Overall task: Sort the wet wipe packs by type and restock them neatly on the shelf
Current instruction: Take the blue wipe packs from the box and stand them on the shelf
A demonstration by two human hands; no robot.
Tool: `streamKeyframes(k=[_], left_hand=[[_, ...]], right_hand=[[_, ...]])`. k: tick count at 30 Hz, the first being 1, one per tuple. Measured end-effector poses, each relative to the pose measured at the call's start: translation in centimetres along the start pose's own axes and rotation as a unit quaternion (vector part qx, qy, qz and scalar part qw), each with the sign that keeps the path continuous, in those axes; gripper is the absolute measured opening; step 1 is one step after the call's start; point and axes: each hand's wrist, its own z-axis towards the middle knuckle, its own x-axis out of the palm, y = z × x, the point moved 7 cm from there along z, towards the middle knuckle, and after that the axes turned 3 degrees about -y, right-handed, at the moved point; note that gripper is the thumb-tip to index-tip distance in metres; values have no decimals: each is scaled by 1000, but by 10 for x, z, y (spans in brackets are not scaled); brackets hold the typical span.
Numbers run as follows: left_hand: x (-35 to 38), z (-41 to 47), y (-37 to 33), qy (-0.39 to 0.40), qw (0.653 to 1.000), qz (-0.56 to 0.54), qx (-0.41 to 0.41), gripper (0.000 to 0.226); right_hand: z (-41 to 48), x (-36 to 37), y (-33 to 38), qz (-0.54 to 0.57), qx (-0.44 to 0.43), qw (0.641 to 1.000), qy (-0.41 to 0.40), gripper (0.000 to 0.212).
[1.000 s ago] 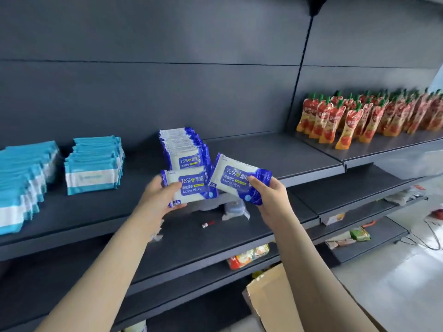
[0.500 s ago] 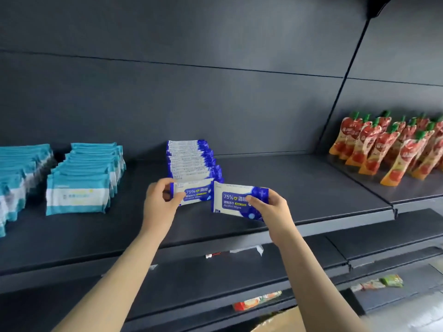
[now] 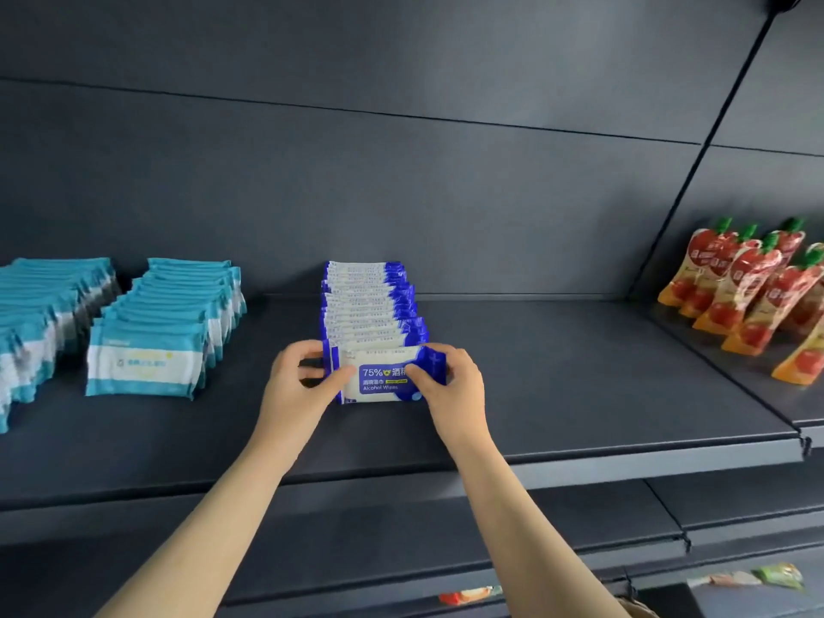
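A worker squares up alcohol wipes on a dark store shelf [image 3: 579, 394]

Two rows of teal wet wipe packs [image 3: 165, 332] stand at the shelf's left, well apart from a single file of blue-and-white alcohol wipe packs [image 3: 370, 305] at centre. This spacing apparently keeps the types separate. Red fruit pouches [image 3: 749, 292] fill the next bay to the right. The left hand [image 3: 294, 385] and right hand [image 3: 455, 390] hold the front pack [image 3: 379, 379] upright at the head of the blue file, touching the pack behind and facing outward, likely so shoppers can read it. The fingers [image 3: 341, 379] of each hand pinch one end of it. Its label reads "75%" and "Alcohol Wipes", with the Chinese characters partly covered. The print on the teal packs is too blurred to read.
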Motion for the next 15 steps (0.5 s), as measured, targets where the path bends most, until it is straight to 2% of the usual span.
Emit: streamKeyframes(k=[2,4,8,15], left_hand=[[1,-2,-4,5,997,68,31,45],[2,-3,-6,4,993,102,52,50],[2,0,-8,11,994,95,54,51],[0,-2,-4,40,993,109,29,60]], right_hand=[[1,6,-4,-19,0,1000,1,28],[3,10,-7,-17,7,1000,2,30],[7,12,-10,2,23,1000,1,37],[11,9,-13,-28,61,998,13,53]])
